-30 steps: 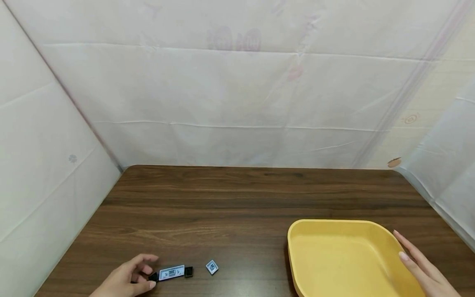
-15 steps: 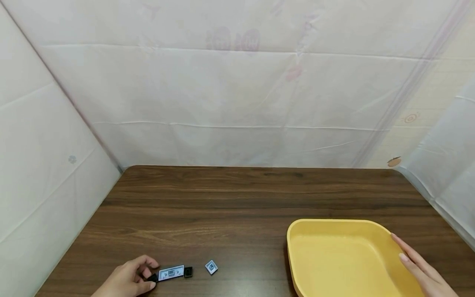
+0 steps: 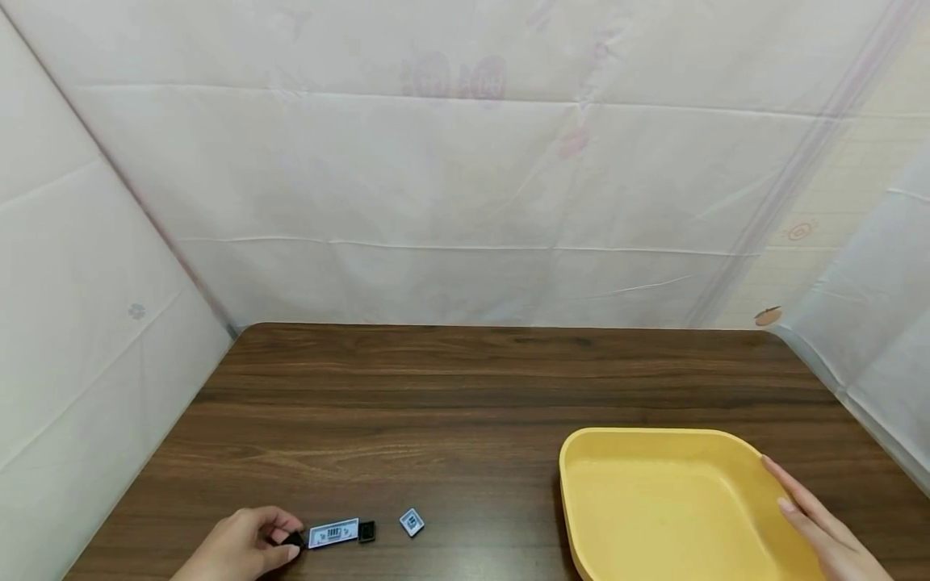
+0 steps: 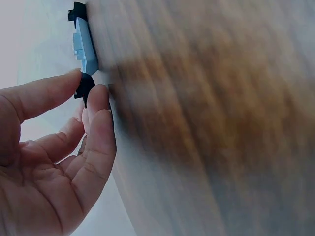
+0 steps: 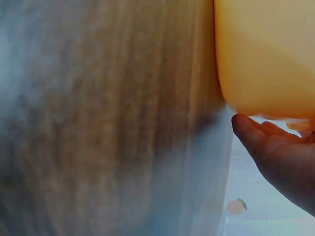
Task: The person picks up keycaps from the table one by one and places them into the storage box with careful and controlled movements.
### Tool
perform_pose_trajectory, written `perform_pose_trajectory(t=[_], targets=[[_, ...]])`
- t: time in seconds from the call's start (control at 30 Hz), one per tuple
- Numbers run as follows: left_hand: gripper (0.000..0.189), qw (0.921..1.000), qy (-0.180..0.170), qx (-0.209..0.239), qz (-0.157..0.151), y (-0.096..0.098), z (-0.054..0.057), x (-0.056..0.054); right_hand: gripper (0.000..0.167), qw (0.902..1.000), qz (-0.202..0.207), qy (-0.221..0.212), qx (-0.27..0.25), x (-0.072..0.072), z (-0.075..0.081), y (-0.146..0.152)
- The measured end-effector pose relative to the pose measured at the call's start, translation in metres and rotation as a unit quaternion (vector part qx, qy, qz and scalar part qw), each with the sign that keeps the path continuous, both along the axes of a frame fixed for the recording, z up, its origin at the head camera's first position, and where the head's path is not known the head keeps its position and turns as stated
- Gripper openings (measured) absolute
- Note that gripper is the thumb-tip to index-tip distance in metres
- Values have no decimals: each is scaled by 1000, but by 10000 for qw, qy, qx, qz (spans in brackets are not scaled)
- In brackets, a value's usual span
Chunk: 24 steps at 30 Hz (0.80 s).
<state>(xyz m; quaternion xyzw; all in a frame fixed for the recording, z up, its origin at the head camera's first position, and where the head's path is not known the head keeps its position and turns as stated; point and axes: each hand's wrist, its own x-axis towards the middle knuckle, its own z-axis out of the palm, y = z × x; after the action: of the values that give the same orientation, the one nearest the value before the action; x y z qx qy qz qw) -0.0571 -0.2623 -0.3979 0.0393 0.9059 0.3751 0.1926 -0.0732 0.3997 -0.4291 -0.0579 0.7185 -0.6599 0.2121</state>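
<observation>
My left hand [image 3: 240, 545] is at the lower left in the head view. It pinches a small black square piece [image 4: 84, 84] between thumb and fingertips. Right beside that piece lies a light blue rectangular block [image 3: 333, 533] with dark markings. A second black piece [image 3: 366, 532] sits at the block's other end, and a small blue-and-white square piece [image 3: 412, 522] lies apart to the right. My right hand [image 3: 828, 524] rests its straight fingers along the right side of a yellow tray [image 3: 676, 433]. Fingertips meet the tray's outer wall in the right wrist view.
The dark wooden table [image 3: 450, 403] has rounded far corners. Pale printed sheeting [image 3: 450, 202] hangs behind it and along both sides. The tray takes up the near right part of the table.
My left fingers have closed in on the black piece and drawn it slightly left. The right hand stays at the tray. The head view has shifted slightly.
</observation>
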Motion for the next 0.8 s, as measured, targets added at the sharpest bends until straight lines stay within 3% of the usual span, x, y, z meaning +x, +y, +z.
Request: perform_pose_trajectory(t=[0.27,0.47,0.8], targets=[[31,9997,-9,170,155,-1,5,4,51,9999,9,-142,66,-1,-2,0],[38,9987,-39,482,169,0,8,5,51,9975,93,-514,-481,0,1,-2],[44,9966,44,711,413,10,16,11,51,10000,-10,-69,35,2,1,-2]])
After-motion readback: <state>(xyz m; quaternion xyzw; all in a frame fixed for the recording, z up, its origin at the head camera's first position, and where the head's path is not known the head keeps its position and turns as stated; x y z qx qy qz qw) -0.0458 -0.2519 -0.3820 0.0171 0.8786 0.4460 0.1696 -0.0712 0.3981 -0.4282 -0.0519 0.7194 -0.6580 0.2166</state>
